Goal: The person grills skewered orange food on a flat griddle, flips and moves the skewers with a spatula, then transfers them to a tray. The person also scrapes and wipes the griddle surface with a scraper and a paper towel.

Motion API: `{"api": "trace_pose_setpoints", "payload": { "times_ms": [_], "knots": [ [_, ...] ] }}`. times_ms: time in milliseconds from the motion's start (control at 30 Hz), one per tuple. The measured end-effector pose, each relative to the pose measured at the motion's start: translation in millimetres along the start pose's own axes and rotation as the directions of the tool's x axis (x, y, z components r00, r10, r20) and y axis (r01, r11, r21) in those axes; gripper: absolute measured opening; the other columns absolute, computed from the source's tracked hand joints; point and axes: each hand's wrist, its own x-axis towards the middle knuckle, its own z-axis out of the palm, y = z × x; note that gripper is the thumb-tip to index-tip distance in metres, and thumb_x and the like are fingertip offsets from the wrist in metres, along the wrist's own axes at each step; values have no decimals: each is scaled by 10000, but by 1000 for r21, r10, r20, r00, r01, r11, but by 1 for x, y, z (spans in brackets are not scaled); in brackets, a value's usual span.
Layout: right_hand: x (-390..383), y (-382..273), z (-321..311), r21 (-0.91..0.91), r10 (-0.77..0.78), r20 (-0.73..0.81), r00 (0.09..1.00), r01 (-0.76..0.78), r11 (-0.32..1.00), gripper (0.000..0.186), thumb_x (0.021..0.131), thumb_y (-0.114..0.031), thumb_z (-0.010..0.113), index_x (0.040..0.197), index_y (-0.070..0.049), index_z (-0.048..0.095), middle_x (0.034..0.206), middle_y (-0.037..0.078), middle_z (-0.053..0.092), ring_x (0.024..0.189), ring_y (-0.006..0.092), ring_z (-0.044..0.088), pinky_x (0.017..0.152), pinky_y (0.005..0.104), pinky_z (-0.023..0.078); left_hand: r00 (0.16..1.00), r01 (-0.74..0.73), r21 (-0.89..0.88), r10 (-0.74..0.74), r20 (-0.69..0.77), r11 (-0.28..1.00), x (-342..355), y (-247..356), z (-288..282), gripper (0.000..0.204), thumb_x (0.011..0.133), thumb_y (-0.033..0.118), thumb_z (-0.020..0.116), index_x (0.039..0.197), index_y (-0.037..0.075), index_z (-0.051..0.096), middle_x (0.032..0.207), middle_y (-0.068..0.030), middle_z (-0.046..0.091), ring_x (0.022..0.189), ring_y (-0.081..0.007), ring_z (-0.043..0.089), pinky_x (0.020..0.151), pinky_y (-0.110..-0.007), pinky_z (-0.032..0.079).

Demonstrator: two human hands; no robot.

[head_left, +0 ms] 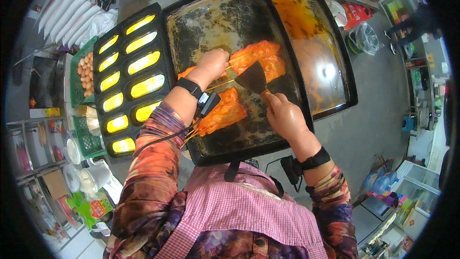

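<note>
black scraper (251,77), tray's far end (215,17) bare

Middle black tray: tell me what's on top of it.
On the tray lie orange-red food pieces on skewers. The right hand holds a dark scraper there. The left hand partly hides another piece; whatever lies beneath food, scraper and hand is covered.

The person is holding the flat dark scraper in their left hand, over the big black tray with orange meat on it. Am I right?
Almost! The dark, flat, fan-shaped scraper is in the right hand, not the left hand, as the head view shows. It is over the big black rectangular tray with orange meat on it.
</note>
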Motion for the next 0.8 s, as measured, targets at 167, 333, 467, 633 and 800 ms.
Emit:
{"api": "trace_pose_setpoints", "payload": {
  "times_ms": [167, 333, 467, 633, 800],
  "knots": [
    [-1, 5, 9, 2, 13, -4, 1000, -13, 1000, 314, 848, -120, 516, 1156, -76, 556, 914, 151, 588, 745, 357, 626, 644, 448, 521, 987, -136, 233, 152, -52, 963, 3, -5, -7, 158, 765, 120, 618, 874, 7, 627, 916, -181, 612, 863, -354, 612, 750, -447, 491],
    [-1, 7, 9, -24, 26, 13, 1000, -26, 999, 312, 851, -121, 514, 1158, -80, 555, 924, 155, 589, 739, 360, 627, 637, 449, 523, 999, -37, -18, 36, -34, 999, 2, -22, -39, 185, 866, 169, 529, 908, 5, 604, 922, -191, 595, 873, -384, 587, 771, -455, 478],
    [-1, 6, 9, -24, 28, 24, 999, -27, 999, 309, 848, -123, 518, 1153, -86, 558, 932, 156, 590, 736, 363, 626, 631, 449, 523, 987, -60, -154, 36, -154, 986, -19, -42, -70, 181, 881, 164, 554, 934, -1, 609, 958, -192, 600, 930, -370, 577, 797, -408, 465],
    [-1, 4, 7, -11, 41, 28, 999, -41, 999, 316, 824, -113, 558, 1136, -70, 555, 976, 159, 589, 781, 376, 616, 669, 446, 520, 932, 52, -356, -173, -317, 933, -75, -50, -107, 166, 876, 141, 566, 946, 3, 628, 939, -167, 614, 878, -325, 605, 769, -363, 481],
    [-3, 7, 1, 80, 60, -11, 998, -59, 995, 343, 807, -100, 598, 1144, -48, 568, 1015, 176, 603, 845, 391, 610, 720, 434, 522, 828, -351, -122, 248, -502, 928, -131, -14, -122, 115, 831, 39, 589, 934, 20, 636, 917, -120, 643, 859, -300, 612, 764, -353, 495]
  ]
}}
